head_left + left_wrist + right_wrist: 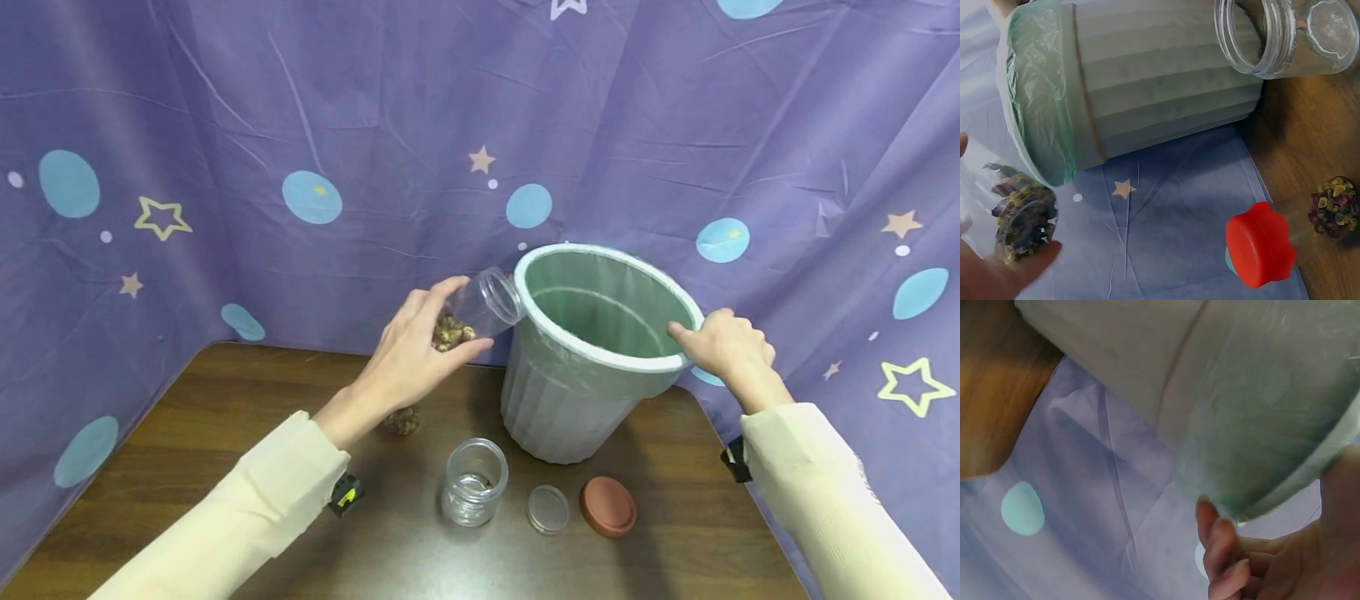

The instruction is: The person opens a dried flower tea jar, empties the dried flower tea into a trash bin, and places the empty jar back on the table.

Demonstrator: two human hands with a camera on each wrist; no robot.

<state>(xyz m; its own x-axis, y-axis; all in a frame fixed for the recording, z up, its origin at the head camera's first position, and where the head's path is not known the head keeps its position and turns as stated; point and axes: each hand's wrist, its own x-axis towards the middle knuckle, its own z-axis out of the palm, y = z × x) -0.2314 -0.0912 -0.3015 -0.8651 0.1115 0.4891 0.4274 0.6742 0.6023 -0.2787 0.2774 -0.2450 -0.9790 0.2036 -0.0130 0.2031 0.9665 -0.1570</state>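
My left hand (pixel 405 354) grips a clear jar (pixel 489 312) with dried flower buds (pixel 450 332) gathered at its bottom. The jar lies tilted, its uncovered mouth right at the left rim of a pale trash bin (pixel 562 408). A thin green liner (pixel 1038 81) is folded over the bin's rim. On the far right side, my right hand (pixel 731 346) holds that rim, thumb over the inner side and fingers curled outside. The bin leans slightly in the head view.
In front of the bin stand an uncovered glass jar (pixel 474 492), a clear disc-shaped lid (pixel 548 509) and a reddish-brown round lid (pixel 607 506). Another jar of dried flowers (pixel 1334 206), with a red cap (pixel 1260 247), stands partly behind my left arm. A purple curtain (pixel 420 167) hangs behind.
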